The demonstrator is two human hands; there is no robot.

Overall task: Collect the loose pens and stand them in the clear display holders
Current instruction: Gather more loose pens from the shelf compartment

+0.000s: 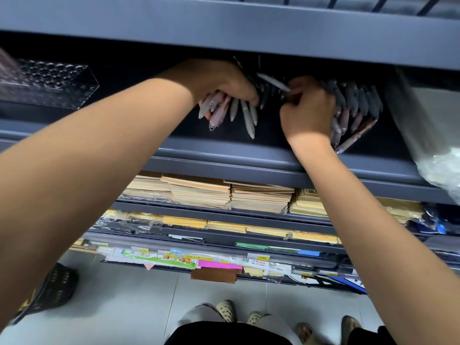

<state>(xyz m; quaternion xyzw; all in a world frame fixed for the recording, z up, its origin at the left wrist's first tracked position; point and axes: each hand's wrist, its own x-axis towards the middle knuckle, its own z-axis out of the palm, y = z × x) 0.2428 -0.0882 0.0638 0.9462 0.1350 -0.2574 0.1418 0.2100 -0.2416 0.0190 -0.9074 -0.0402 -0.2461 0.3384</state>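
Pens (245,115) fan out beneath the curled left hand (221,80) gripping them above the shelf lip (249,155), while the right hand (308,110), above that lip too, pinches one pen (272,81) beside the standing rows (358,100).

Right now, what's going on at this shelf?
A person reaches into a dark shelf with both hands. The left hand grips a fanned bunch of pens. The right hand pinches a single pen beside rows of pens already standing at the right. A clear holder sits apart at the shelf's far left.
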